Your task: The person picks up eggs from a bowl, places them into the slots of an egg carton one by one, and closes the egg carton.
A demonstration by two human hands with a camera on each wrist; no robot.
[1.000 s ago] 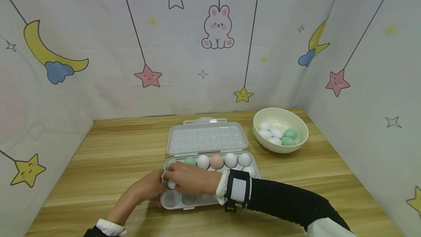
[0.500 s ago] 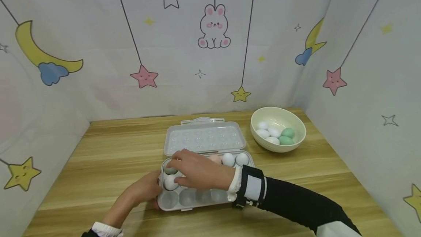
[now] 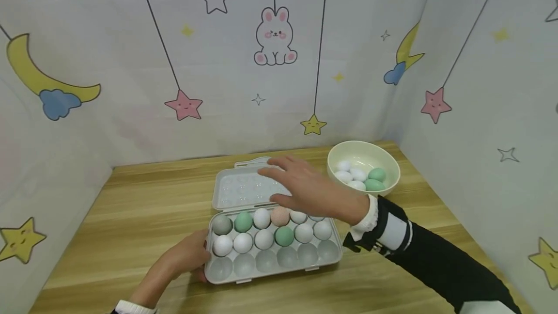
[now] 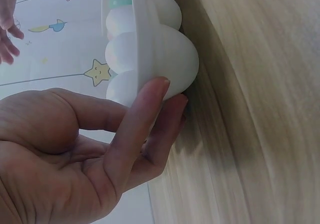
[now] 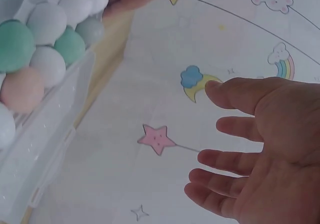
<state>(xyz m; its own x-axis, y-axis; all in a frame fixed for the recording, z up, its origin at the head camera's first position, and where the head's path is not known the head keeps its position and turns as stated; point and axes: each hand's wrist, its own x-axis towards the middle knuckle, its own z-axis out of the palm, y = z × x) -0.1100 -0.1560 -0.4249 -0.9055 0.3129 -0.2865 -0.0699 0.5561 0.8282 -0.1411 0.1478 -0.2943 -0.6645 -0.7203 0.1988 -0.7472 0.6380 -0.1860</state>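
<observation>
The left hand (image 3: 185, 258) grips the near left corner of the egg tray (image 3: 244, 275) on the counter (image 3: 144, 207), thumb and fingers pinching its rim. The right hand (image 3: 305, 188) hovers empty, fingers spread, above the open lid (image 3: 235, 188), with the bowl (image 3: 385, 166) at far right.

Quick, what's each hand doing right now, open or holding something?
Left hand: fingers curled on the left end of the egg tray, holding it.
Right hand: open, fingers spread above the tray lid, holding nothing.
</observation>
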